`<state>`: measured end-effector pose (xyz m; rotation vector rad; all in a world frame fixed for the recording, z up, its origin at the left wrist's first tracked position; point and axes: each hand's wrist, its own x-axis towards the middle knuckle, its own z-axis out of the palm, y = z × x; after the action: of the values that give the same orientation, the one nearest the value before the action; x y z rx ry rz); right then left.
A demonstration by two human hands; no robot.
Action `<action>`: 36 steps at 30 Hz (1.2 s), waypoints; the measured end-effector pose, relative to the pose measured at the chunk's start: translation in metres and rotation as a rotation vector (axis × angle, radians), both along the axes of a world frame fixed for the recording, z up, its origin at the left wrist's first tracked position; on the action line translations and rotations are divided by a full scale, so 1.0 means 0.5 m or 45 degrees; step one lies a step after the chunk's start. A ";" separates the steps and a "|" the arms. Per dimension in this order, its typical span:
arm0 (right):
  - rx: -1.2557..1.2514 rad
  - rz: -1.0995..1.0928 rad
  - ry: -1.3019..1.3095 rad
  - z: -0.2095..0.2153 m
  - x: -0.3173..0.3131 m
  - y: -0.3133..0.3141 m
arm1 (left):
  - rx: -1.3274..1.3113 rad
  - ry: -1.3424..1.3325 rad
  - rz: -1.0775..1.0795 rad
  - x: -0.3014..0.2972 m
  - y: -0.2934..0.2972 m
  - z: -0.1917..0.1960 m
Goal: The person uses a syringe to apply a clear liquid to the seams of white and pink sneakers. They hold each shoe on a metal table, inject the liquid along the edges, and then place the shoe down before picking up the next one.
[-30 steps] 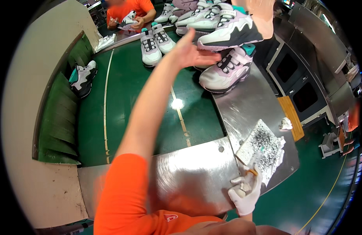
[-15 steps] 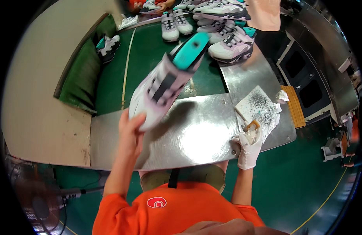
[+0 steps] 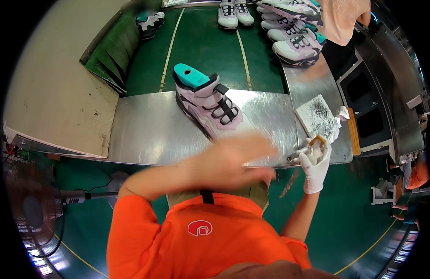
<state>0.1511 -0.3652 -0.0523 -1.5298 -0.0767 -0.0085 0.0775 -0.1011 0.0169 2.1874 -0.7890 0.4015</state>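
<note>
A pale pink and white sneaker point(image 3: 209, 108) with black straps and a teal insole showing at its collar stands on the steel table. Just in front of its toe is my bare left hand point(image 3: 233, 158), smeared by motion, off the shoe. Its fingers and thumb look spread, with nothing seen between them. My right hand point(image 3: 315, 165), in a white glove, is closed round a crumpled white cloth point(image 3: 315, 151) and a small yellow-brown piece point(image 3: 319, 139) whose kind I cannot make out. Beside that hand lies a white pad point(image 3: 313, 113) with black smudges.
A steel-edged green conveyor belt point(image 3: 201, 51) runs beyond the table. Stacked sneakers point(image 3: 301, 49) stand far right, a pair point(image 3: 236, 16) on the belt, another sneaker point(image 3: 151, 23) by green flaps point(image 3: 108, 56). A person's arm and cloth point(image 3: 343, 21) show behind. A fan point(image 3: 36, 211) stands left.
The sneaker has gone from my left hand down onto the steel table. My left hand has let go and swung right. The gloved right hand keeps its hold; the view has shifted.
</note>
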 end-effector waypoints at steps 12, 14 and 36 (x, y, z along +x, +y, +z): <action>-0.436 0.166 0.330 0.075 0.016 -0.037 | 0.601 -0.257 0.381 -0.059 0.281 0.008; -0.303 0.388 0.463 0.110 0.005 -0.026 | 0.746 -0.219 0.428 -0.123 0.270 0.006; 0.581 1.229 0.431 0.083 0.086 0.111 | 0.495 -0.083 0.674 -0.163 0.215 -0.022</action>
<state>0.1940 -0.3096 -0.0106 -0.9017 -0.4988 0.9339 -0.0038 0.0065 0.0060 2.7608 -0.3224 0.6226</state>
